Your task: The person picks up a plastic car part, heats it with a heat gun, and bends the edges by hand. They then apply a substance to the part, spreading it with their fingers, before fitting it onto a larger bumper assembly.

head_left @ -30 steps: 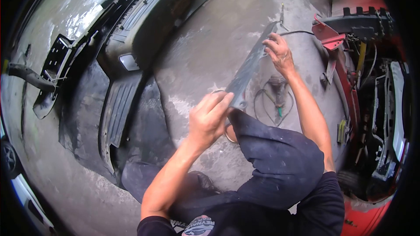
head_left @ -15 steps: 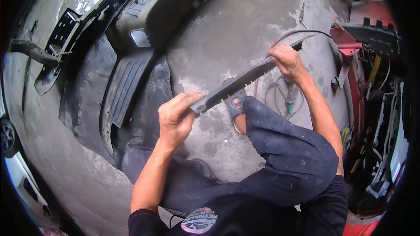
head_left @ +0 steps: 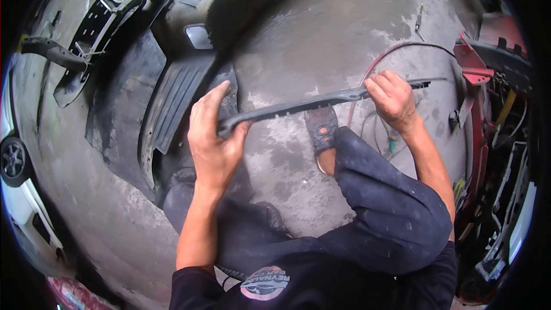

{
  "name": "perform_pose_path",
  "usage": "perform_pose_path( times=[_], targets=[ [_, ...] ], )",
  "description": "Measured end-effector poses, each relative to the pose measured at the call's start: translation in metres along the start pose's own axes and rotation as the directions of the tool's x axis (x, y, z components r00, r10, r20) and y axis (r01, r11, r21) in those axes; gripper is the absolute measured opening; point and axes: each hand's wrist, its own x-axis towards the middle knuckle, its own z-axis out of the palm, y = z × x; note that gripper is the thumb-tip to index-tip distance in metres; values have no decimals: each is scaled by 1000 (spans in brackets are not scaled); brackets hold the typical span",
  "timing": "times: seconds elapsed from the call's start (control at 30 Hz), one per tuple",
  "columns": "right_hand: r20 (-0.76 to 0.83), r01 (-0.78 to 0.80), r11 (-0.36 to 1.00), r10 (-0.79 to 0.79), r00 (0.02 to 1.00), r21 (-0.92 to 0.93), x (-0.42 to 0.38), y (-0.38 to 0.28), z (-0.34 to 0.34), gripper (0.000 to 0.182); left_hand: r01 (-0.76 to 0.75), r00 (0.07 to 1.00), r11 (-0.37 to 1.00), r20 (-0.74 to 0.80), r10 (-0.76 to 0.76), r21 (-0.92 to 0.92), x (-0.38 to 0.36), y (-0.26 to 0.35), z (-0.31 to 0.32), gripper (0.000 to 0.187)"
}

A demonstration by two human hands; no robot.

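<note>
A long dark plastic trim strip (head_left: pixel 293 105) with small tabs along its lower edge stretches between my hands, nearly level and above the floor. My right hand (head_left: pixel 391 99) is closed around it near the right end, and a thin part of the strip sticks out past my fingers. At the left end, my left hand (head_left: pixel 213 138) has the strip between thumb and palm, the thumb against its lower edge. The fingers of that hand point upward, off the strip. Below the strip is my shoe (head_left: pixel 324 129).
A large black car bumper (head_left: pixel 189 80) lies on the left, with a black bracket piece (head_left: pixel 86 51) beyond it. Along the right runs a red hose (head_left: pixel 390 51) towards a red metal stand (head_left: pixel 475 63). Car parts (head_left: pixel 505 201) stand at the right edge. A car wheel (head_left: pixel 12 161) shows far left.
The strip has turned from a steep slant to nearly level, its right end lower. My left hand has loosened from a pinch, fingers now stretched upward. The whole view has shifted slightly.
</note>
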Motion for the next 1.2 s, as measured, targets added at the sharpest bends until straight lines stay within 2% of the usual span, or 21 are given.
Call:
perform_pose_path(
  times=[0.03, 0.07, 0.13, 0.17, 0.2, 0.23, 0.27, 0.33, 0.37, 0.4, 0.43, 0.47, 0.53, 0.57, 0.6, 0.67, 0.7, 0.8, 0.93, 1.03, 1.2],
  targets=[
    [35, 16, 1000, -16, 999, 0, 2, -4, 3, 29, 138, 990, 984, -17, -141, -115, -4, -10, 8, 60],
    [29, 17, 1000, -17, 999, 12, 4, -6, 8, 29, 99, 995, 994, -25, -100, -36, -4, -23, 11, 62],
    [30, 117, 993, -118, 993, 27, 7, -16, 24, 35, 231, 962, 972, -143, -233, -30, -10, -62, 34, 71],
    [59, 142, 990, -143, 988, 25, 9, -18, 31, 40, 377, 919, 924, -99, -381, -61, -12, -78, 42, 80],
    [50, 144, 989, -146, 988, 41, 11, -18, 42, 40, 495, 861, 848, -28, -508, -191, -12, -87, 48, 74],
    [36, 172, 984, -174, 984, 54, 13, -16, 55, 41, 582, 786, 601, 187, -590, -548, -13, -86, 50, 71],
    [26, 198, 978, -200, 979, 64, 12, -14, 68, 42, 609, 716, 211, 416, -560, -765, -13, -85, 54, 69],
    [81, 178, 981, -185, 979, 82, 0, -13, 95, 45, 600, 694, -100, 579, -429, -794, -19, -96, 76, 64],
    [62, 192, 979, -196, 979, 71, -3, -14, 107, 47, 600, 658, -185, 611, -440, -779, -21, -101, 87, 63],
    [42, 209, 976, -211, 976, 59, -10, -17, 122, 48, 586, 566, -232, 597, -568, -777, -19, -96, 99, 60],
    [136, 146, 985, -158, 978, 96, -18, -23, 134, 51, 565, 551, -228, 568, -611, -793, -24, -104, 113, 60],
    [140, 149, 983, -162, 977, 103, -27, -29, 146, 51, 542, 539, -222, 538, -648, -811, -28, -112, 125, 60],
    [226, -72, 985, 36, 974, 156, -32, -44, 160, 51, 529, 547, -228, 534, -645, -817, -39, -120, 135, 59],
    [343, -247, 924, 140, 929, 292, -35, -48, 166, 53, 519, 556, -231, 530, -640, -823, -47, -124, 140, 59],
    [352, -251, 919, 136, 926, 303, -34, -52, 171, 53, 522, 543, -234, 531, -650, -820, -56, -130, 144, 59],
    [394, -385, 805, 208, 895, 451, -30, -59, 182, 59, 464, 550, -298, 535, -641, -834, -69, -142, 154, 63],
    [460, -435, 778, 215, 862, 453, -23, -61, 187, 68, 458, 558, -300, 534, -636, -837, -71, -144, 158, 65],
    [482, -491, 783, 284, 829, 383, -5, -74, 197, 73, 565, 549, -270, 600, -583, -779, -69, -136, 160, 67],
    [533, -526, 768, 290, 795, 366, 9, -75, 200, 84, 575, 545, -249, 592, -593, -779, -70, -129, 157, 69],
    [573, -564, 753, 311, 758, 338, 16, -74, 206, 91, 609, 530, -190, 573, -625, -770, -68, -126, 156, 72],
    [608, -534, 798, 283, 742, 280, 21, -78, 214, 99, 615, 431, -130, 469, -771, -778, -67, -119, 163, 77]
  ],
)
